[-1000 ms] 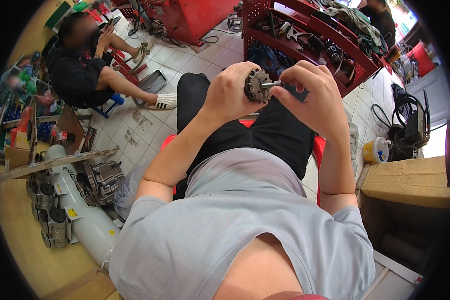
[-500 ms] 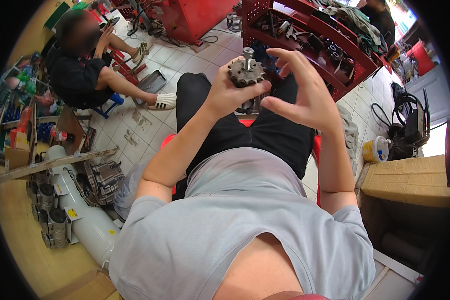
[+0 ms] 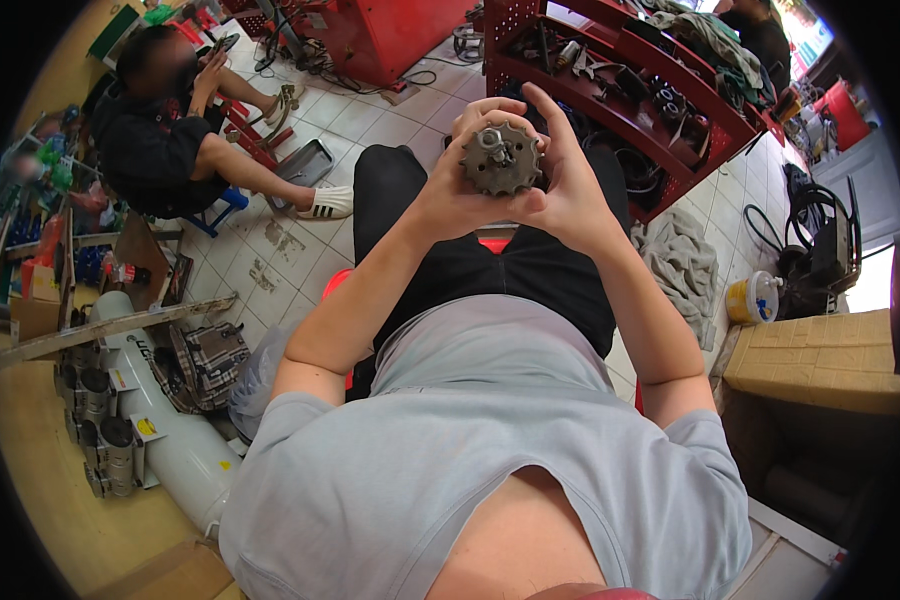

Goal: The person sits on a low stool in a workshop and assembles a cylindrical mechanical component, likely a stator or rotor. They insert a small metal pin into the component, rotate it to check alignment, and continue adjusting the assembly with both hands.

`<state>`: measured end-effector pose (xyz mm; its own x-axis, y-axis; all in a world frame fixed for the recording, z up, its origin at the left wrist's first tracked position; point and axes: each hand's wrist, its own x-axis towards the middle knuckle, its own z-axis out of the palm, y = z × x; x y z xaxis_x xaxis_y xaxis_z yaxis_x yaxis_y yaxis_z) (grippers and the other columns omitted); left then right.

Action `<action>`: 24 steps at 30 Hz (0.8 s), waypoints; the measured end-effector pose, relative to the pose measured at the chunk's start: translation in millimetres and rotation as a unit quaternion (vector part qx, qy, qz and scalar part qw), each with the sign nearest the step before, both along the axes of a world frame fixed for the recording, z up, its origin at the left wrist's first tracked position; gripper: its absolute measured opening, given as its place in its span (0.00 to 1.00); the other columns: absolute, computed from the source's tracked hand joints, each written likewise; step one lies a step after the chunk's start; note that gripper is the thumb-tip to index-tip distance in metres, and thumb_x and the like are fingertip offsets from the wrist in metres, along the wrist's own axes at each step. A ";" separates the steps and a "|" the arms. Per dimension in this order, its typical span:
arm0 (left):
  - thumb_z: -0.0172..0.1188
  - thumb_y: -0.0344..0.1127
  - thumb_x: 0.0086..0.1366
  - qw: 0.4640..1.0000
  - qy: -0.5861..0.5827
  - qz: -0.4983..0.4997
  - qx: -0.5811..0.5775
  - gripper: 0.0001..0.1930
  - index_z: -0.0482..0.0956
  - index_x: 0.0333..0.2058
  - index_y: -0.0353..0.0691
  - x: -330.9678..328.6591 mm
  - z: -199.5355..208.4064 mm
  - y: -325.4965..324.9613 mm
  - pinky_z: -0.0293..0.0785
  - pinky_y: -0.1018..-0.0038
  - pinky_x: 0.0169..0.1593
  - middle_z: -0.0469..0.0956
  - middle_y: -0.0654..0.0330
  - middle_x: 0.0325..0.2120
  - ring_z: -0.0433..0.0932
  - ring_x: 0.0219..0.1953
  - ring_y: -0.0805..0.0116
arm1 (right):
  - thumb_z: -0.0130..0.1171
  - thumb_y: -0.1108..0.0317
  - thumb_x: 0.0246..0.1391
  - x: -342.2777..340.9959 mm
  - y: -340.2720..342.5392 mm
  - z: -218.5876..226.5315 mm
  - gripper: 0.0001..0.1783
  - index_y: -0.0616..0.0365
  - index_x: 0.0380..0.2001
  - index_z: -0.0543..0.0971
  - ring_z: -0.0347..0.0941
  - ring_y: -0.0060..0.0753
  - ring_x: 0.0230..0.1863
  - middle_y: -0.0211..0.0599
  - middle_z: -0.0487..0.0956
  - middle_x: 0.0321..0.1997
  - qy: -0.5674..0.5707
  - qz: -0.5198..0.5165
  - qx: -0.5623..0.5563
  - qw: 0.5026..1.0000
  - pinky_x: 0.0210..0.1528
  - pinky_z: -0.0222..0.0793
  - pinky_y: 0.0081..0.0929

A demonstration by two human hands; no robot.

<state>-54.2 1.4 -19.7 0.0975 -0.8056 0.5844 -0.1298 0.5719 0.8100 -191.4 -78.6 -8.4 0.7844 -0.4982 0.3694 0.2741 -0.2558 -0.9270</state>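
A dark grey toothed metal sprocket [image 3: 494, 176] is held up in front of my knees, its round face turned toward me. From its centre sticks out a shiny bolt-like metal piece [image 3: 492, 142]. My left hand [image 3: 448, 198] grips the sprocket from the left, fingers curled round its far side. Against the right edge, my right hand [image 3: 576, 190] cups it, with the thumb near the lower rim and a finger raised beyond the top. What lies behind the sprocket is hidden by the hands.
A red tool cart [image 3: 610, 85] loaded with parts and tools stands ahead to the right. At the left a person [image 3: 160, 130] sits on a blue stool [image 3: 215, 212]. Grey cloth [image 3: 678, 265] lies on the tiled floor, near a white bucket [image 3: 753, 298].
My right hand has come in from the right and closed against the sprocket. The sprocket has tilted, so its face and the bolt-like piece now point more toward me.
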 end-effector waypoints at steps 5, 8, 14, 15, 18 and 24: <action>0.76 0.49 0.43 1.000 -0.008 0.002 0.016 0.34 0.74 0.49 0.48 -1.9 -7.1 -2.0 0.58 0.65 0.60 0.61 0.58 0.51 0.56 0.59 0.62 | 0.68 0.70 0.33 -1.9 -3.0 -1.6 0.58 0.61 0.67 0.47 0.72 0.34 0.52 0.45 0.74 0.48 -0.001 0.011 -0.019 1.000 0.57 0.64 0.29; 0.76 0.50 0.43 1.000 0.002 0.002 0.028 0.36 0.72 0.51 0.49 -3.0 -10.3 -1.3 0.56 0.63 0.61 0.59 0.57 0.52 0.55 0.59 0.60 | 0.69 0.69 0.33 -5.4 2.4 3.8 0.56 0.61 0.65 0.49 0.73 0.33 0.50 0.45 0.76 0.45 0.030 -0.009 -0.081 0.996 0.55 0.66 0.27; 0.68 0.58 0.51 0.978 -0.169 0.078 0.091 0.47 0.57 0.63 0.40 -0.8 -7.0 -1.3 0.47 0.62 0.66 0.55 0.56 0.58 0.48 0.64 0.61 | 0.70 0.69 0.34 -6.9 -5.1 2.2 0.44 0.65 0.57 0.63 0.75 0.29 0.45 0.40 0.78 0.43 0.059 -0.003 -0.090 0.994 0.50 0.69 0.26; 0.65 0.59 0.53 0.967 -0.206 0.086 0.120 0.49 0.54 0.65 0.37 1.6 -5.4 0.1 0.44 0.63 0.67 0.54 0.56 0.60 0.45 0.66 0.63 | 0.70 0.69 0.34 -6.5 -7.3 0.9 0.41 0.66 0.55 0.67 0.75 0.28 0.44 0.38 0.78 0.43 0.069 0.008 -0.082 0.994 0.50 0.69 0.26; 0.60 0.66 0.54 0.988 -0.088 0.041 0.119 0.53 0.49 0.66 0.35 1.4 -10.4 -0.9 0.40 0.64 0.68 0.51 0.53 0.65 0.50 0.66 0.57 | 0.69 0.71 0.35 -3.3 -8.2 4.8 0.30 0.67 0.45 0.73 0.75 0.25 0.40 0.36 0.79 0.40 0.083 0.026 -0.013 0.996 0.46 0.70 0.24; 0.43 0.50 0.70 0.996 0.072 -0.007 0.045 0.30 0.64 0.59 0.30 13.6 9.3 -1.2 0.60 0.71 0.57 0.68 0.50 0.56 0.63 0.60 0.67 | 0.67 0.75 0.36 -7.5 -4.6 15.3 0.20 0.65 0.36 0.73 0.78 0.27 0.30 0.36 0.79 0.29 0.083 0.110 0.210 0.968 0.37 0.73 0.24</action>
<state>-40.6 0.1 -10.4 0.1635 -0.8558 0.4908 -0.0002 0.4975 0.8675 -198.9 -83.2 6.9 0.9194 -0.3920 0.0312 0.1185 0.2004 -0.9725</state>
